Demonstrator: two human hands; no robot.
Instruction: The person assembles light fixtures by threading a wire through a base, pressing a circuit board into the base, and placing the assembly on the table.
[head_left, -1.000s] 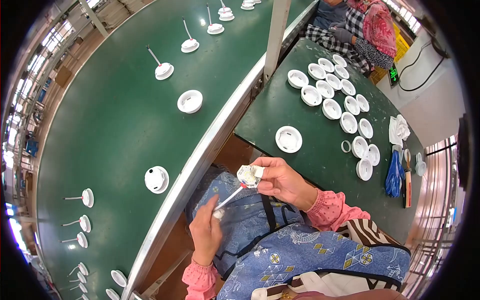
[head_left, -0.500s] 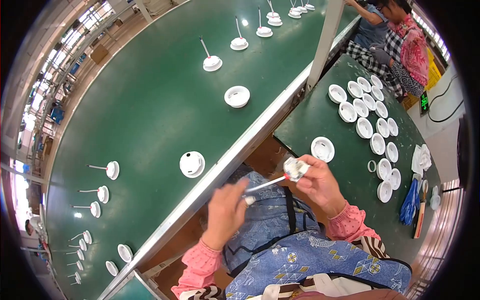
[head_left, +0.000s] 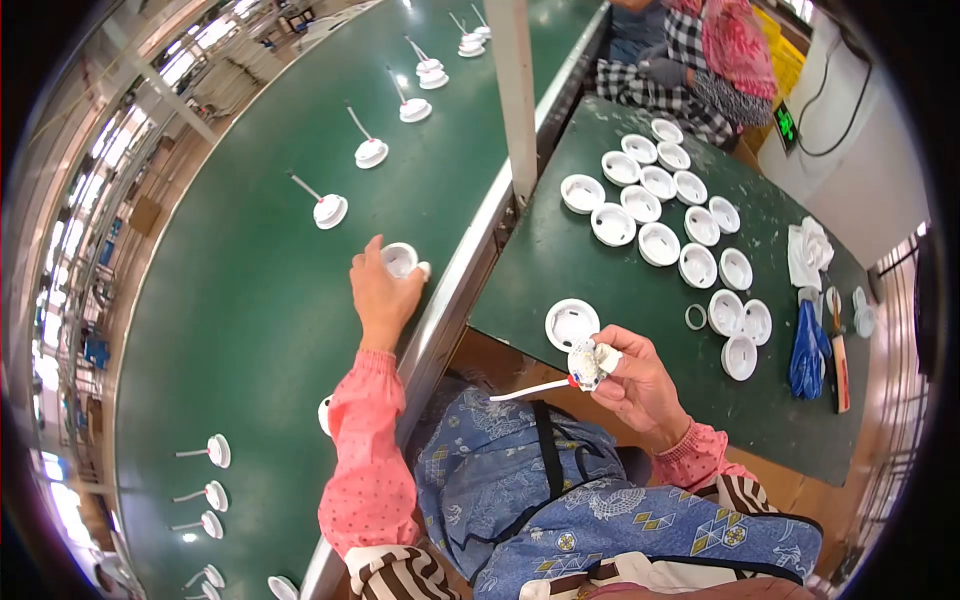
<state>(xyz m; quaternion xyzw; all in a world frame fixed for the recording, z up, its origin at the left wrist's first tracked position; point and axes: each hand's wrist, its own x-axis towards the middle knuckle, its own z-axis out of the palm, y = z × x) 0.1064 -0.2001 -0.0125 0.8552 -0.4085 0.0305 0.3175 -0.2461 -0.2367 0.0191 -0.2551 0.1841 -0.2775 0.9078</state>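
My left hand (head_left: 383,290) reaches over the green belt, its thumb and fingers around a white round cup (head_left: 399,260) near the belt's metal edge. Above my lap, my right hand (head_left: 640,378) pinches a small whitish part (head_left: 586,365) with a red spot. From that part a white cable (head_left: 528,391) sticks out to the left. Just behind it, another white cup (head_left: 572,324) lies at the near corner of the side table.
Several white cups stand on the green side table (head_left: 520,290), with a ring (head_left: 696,317), blue bundle (head_left: 808,350) and white cloth (head_left: 808,252) at right. Cabled white units line the belt (head_left: 250,330). A metal post (head_left: 516,100) rises between. A person (head_left: 690,70) sits beyond.
My left hand has left the cable and moved up and left to the cup on the belt. My right hand still holds the small part. The whole view has shifted.
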